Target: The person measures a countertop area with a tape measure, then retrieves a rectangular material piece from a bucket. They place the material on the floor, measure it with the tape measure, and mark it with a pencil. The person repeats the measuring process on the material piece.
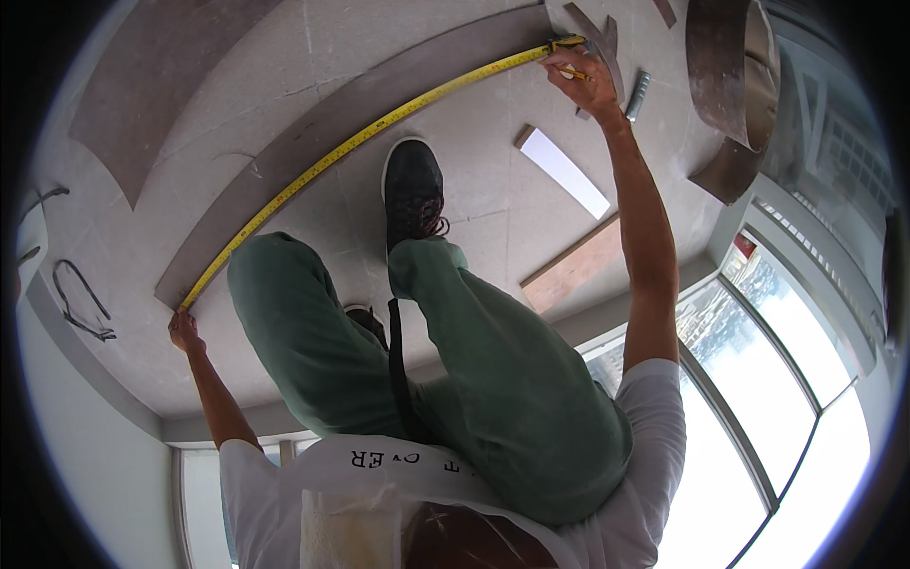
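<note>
A yellow tape measure (pixel 374 128) is drawn out along a long grey-brown strip of board (pixel 313 128) lying on the floor. At the strip's left end, my left hand (pixel 186 332) pinches the end of the tape. Far to the right, my right hand (pixel 585 83) is closed by the tape's dark case (pixel 567 43), near the strip's other end. A thin yellow stick, like a pencil (pixel 573 73), also shows between the right fingers. The fingertips of the left hand are partly hidden.
Curved brown sheets (pixel 725 76) stand at the far right; a wide brown sheet (pixel 161 85) lies far left. Near my right arm are a white-faced offcut (pixel 566 173), a brown plank (pixel 572 263) and a grey metal tool (pixel 639 96). A dark cable (pixel 81 299) lies left.
</note>
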A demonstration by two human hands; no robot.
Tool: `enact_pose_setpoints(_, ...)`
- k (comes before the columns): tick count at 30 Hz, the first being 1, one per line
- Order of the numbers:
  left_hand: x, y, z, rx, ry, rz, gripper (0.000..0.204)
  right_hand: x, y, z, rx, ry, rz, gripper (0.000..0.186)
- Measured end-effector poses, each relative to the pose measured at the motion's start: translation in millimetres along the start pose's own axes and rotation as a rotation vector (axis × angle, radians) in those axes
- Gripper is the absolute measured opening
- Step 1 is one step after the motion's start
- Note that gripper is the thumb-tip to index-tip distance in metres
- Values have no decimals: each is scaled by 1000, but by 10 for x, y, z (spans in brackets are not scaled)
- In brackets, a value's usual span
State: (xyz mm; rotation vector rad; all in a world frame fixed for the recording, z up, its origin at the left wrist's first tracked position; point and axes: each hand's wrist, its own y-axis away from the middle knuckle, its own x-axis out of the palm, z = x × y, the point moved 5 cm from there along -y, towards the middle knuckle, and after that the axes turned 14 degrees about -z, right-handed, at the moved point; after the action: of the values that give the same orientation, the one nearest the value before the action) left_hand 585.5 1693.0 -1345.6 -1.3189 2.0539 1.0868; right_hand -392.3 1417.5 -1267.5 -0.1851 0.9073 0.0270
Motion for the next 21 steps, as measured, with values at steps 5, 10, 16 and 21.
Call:
enact_pose_setpoints(5, -15, 30, -13, -9, -1, -31, 35, 10, 33, -36, 66, 35, 1, 27)
enact_pose_setpoints(10, -10, -49, 26, 18, 17, 10, 40, 26, 2, 10, 88, 102, 18, 27)
enact_pose_setpoints(16, -18, -79, 55, 26, 12, -9, 40, 7, -26, 134, -39, -4, -29, 12)
enact_pose_setpoints(21, -1, -60, 34, 15, 4, 4, 39, 7, -26, 182, -95, 12, -56, 12)
